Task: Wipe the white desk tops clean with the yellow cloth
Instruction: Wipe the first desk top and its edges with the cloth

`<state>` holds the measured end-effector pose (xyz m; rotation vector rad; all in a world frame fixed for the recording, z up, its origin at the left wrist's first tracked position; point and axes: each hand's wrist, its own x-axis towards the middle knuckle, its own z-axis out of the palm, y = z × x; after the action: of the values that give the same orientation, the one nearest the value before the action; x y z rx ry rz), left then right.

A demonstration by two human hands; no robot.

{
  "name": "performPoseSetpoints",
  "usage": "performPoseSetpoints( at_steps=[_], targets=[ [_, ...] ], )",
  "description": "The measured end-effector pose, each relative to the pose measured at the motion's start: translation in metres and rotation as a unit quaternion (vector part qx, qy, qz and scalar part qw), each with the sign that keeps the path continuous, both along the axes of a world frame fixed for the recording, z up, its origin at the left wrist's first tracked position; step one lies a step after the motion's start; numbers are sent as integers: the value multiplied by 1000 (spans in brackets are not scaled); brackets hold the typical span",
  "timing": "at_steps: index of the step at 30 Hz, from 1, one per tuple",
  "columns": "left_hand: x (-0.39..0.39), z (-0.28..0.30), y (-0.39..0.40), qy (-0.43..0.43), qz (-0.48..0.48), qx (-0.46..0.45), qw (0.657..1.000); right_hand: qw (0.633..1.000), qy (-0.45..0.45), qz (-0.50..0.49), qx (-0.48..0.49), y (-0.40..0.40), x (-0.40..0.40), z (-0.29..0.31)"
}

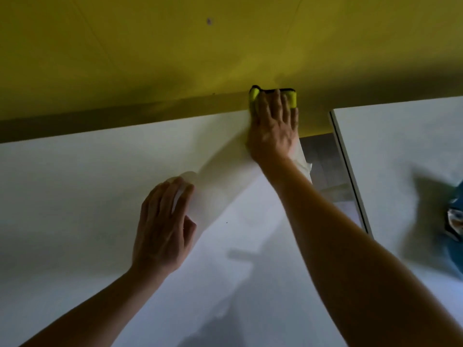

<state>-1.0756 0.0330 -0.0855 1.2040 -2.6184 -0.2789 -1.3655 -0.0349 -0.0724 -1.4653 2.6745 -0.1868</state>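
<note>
Right hand (273, 128) lay spread flat on the yellow cloth (292, 98), pressing it onto the far right corner of the white desk top (75, 196), hard against the yellow wall (150, 46). Left hand (162, 226) rested open, fingers together, on a sheet of white paper (225, 186) lying on the desk. We judged that the corner pass needed even palm pressure, strokes drawn back along the rear edge, and the paper lifted aside; the neighbouring desk top (400, 159) stood across a gap
</note>
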Motion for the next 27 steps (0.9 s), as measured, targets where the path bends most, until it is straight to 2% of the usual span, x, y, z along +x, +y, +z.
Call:
performPoseSetpoints(
  at_steps=[2, 4, 5, 7, 9, 11, 13, 19, 23, 27],
  targets=[
    [-1, 0, 0, -4, 0, -5, 1000, 991, 8, 136, -18, -5, 26, -1],
    [-2, 1, 2, -16, 6, -9, 1000, 958, 4, 284, -36, -6, 47, -1],
    [-3, 1, 2, -23, 13, -12, 1000, 950, 1, 310, -43, -7, 49, -2],
    [-10, 2, 3, -29, 36, -14, 999, 968, 7, 250, -35, -6, 34, -2],
    [-27, 3, 4, -11, 38, -12, 999, 997, 11, 79, -23, -3, 6, -4],
    [-52, 2, 6, 6, -19, -5, 1000, 996, -29, -77, -31, 1, -25, -3],
    [-76, -1, 11, 4, -81, 3, 997, 986, -83, -144, -27, -2, -42, 1],
    [-91, -11, 20, -19, -105, 6, 994, 982, -121, -144, 4, 13, -42, 11],
    [-95, -7, 21, -47, -99, 7, 994, 983, -103, -151, 30, 98, -19, 15],
    [-96, -4, 22, -25, -110, 12, 994, 979, -96, -171, 60, 174, 4, 14]
  ],
)
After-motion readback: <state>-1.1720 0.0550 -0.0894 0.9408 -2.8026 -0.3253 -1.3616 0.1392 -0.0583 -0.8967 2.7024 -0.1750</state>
